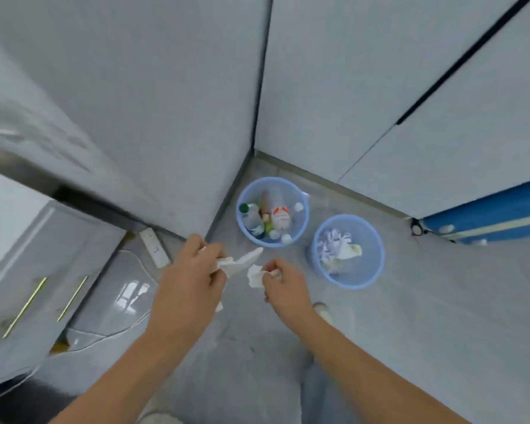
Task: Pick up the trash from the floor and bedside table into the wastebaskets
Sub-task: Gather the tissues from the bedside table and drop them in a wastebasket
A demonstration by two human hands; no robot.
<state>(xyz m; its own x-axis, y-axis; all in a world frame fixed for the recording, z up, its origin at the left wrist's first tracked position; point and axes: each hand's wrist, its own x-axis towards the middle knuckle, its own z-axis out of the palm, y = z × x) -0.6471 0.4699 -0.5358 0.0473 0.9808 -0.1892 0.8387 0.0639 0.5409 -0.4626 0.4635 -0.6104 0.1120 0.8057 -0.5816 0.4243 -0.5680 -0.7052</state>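
Mid-carry, by the look of it. Left hand (193, 270) closed around a white tissue (242, 263); right hand (280, 283) pinched shut on a smaller crumpled tissue (255, 276). Both held above the floor (441, 301), at about 7 o'clock from the two blue wastebaskets. Bottle basket (300, 228) at 12 o'clock from the hands, paper basket (377, 267) at 3 o'clock. Next, probably: reach right, release over the paper basket. No legible writing or brands; labels too blurred.
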